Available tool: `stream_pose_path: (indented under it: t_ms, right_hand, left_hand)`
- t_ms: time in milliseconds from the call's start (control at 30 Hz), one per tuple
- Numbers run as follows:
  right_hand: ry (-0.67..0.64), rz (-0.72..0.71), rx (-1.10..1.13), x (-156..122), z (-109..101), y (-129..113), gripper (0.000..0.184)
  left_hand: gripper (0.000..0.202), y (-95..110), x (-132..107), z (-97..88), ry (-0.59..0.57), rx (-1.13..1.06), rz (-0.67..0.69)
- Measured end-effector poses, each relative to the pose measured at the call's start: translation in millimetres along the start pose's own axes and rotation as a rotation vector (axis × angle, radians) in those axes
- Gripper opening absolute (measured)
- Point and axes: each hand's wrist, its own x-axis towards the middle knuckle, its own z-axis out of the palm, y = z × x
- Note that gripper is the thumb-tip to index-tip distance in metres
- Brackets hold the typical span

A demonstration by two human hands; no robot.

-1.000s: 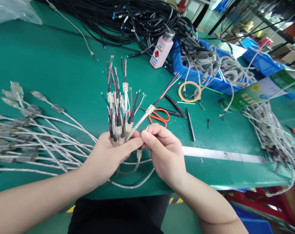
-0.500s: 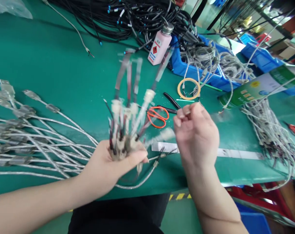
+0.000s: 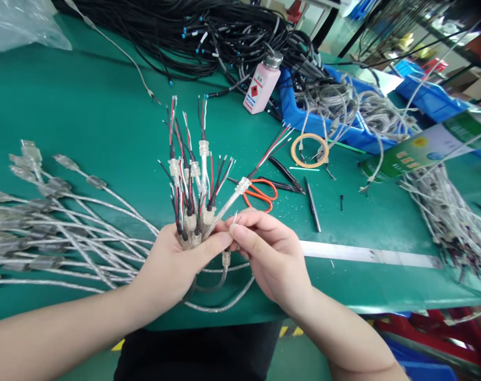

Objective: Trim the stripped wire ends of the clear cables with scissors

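Observation:
My left hand [image 3: 177, 272] is closed around a bundle of clear-jacketed USB cables [image 3: 203, 149]. Their stripped ends fan upward, showing red, white, green and black wires and clear strain reliefs. The silvery cable lengths run left across the table to the USB plugs [image 3: 30, 152]. Right beside my left thumb, my right hand [image 3: 278, 254] pinches thin wires, and a pale wire tip [image 3: 235, 218] sticks up between thumb and forefinger. One cable end hangs down below the two thumbs. Orange-handled scissors [image 3: 260, 196] lie just behind my right hand.
Black-handled pliers [image 3: 282, 177], a dark pen-like tool [image 3: 312, 205] and a tape ring [image 3: 309, 151] lie behind. A pink bottle [image 3: 262, 87] stands near blue bins [image 3: 290, 108] of cables. A white strip [image 3: 343, 251] runs right toward a cable pile [image 3: 434, 211].
My right hand has come left and down to my left thumb and now pinches wires there. The bundle in my left hand has steadied, its ends spread. The pen-like tool has come into sight.

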Motion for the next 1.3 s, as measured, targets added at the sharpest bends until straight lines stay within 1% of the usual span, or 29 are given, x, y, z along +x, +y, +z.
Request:
stream_pose_path:
  t_ms: [200, 333, 400, 467, 533, 600, 633, 700, 733, 800, 867, 933, 967, 1033, 1067, 1133, 1167, 1200, 1233, 1300]
  right_hand:
    - [0.069, 0.077, 0.093, 0.2, 2.9, -1.2, 0.005]
    - [0.082, 0.141, 0.127, 1.5, 3.3, -2.7, 0.002]
    - [0.088, 0.141, 0.125, 5.3, 0.0, -7.7, 0.003]
    - [0.135, 0.045, 0.121, 11.0, -6.3, -15.0, 0.006]
    - [0.22, -0.105, 0.083, 16.3, -13.5, -21.5, 0.009]
    - [0.272, -0.185, -0.01, 18.4, -18.6, -24.0, 0.008]
    - [0.277, -0.197, -0.067, 17.8, -19.7, -23.6, 0.007]
    - [0.243, -0.174, -0.19, 13.9, -18.4, -20.4, 0.008]
    - [0.202, -0.141, -0.256, 11.1, -16.3, -18.4, 0.01]
    - [0.077, -0.024, -0.374, 5.4, -10.7, -14.8, 0.016]
    - [-0.07, 0.092, -0.428, 1.1, -4.9, -12.2, 0.02]
    - [-0.166, 0.139, -0.429, -1.1, -0.7, -10.1, 0.017]
    - [-0.187, 0.139, -0.425, -1.7, 0.5, -9.0, 0.014]
    - [-0.181, 0.128, -0.418, -2.3, 1.4, -6.8, 0.012]
    - [-0.159, 0.118, -0.409, -2.5, 1.1, -5.8, 0.012]
    - [-0.1, 0.084, -0.378, -2.9, 0.0, -4.3, 0.013]
    - [-0.072, 0.064, -0.364, -3.2, -0.5, -3.9, 0.014]
    - [-0.051, 0.049, -0.357, -3.5, -1.0, -3.6, 0.014]
    - [-0.04, 0.036, -0.356, -3.9, -1.4, -3.6, 0.014]
    - [-0.042, 0.022, -0.379, -4.8, -1.7, -3.8, 0.012]
  left_hand:
    - [0.01, 0.6, 0.6, 0.7, -0.011, 0.065, 0.002]
    - [0.011, 1.5, -1.1, 1.2, -0.017, 0.093, 0.022]
    - [0.012, 0.8, -3.6, 2.2, -0.03, 0.132, -0.001]
    - [0.012, -0.7, -6.4, 3.1, -0.055, 0.175, -0.058]
    - [0.014, -2.2, -8.0, 3.2, -0.078, 0.198, -0.103]
    - [0.015, -2.4, -7.1, 2.0, -0.042, 0.176, -0.102]
    - [0.016, -2.0, -5.7, 1.0, -0.007, 0.145, -0.098]
    - [0.016, -0.6, -2.3, -1.0, 0.058, 0.066, -0.098]
    - [0.017, 0.2, -0.7, -1.7, 0.081, 0.027, -0.101]
    - [0.016, 1.1, 1.6, -2.3, 0.118, -0.036, -0.103]
    - [0.014, 1.5, 2.6, -1.9, 0.142, -0.079, -0.085]
    - [0.011, 2.3, 2.9, -1.1, 0.133, -0.105, -0.076]
    - [0.011, 3.3, 3.1, -0.7, 0.121, -0.113, -0.073]
    - [0.008, 6.7, 4.3, -0.2, 0.131, -0.147, -0.052]
    - [0.008, 9.0, 5.3, -0.2, 0.159, -0.179, -0.032]
    - [0.016, 14.1, 7.4, -0.8, 0.223, -0.257, 0.009]
    - [0.019, 16.3, 8.4, -1.4, 0.236, -0.289, 0.012]
    - [0.019, 18.0, 9.0, -2.1, 0.226, -0.304, 0.001]
    - [0.016, 18.9, 9.3, -2.9, 0.187, -0.297, -0.021]
    - [0.012, 18.5, 8.8, -4.7, 0.078, -0.234, -0.075]
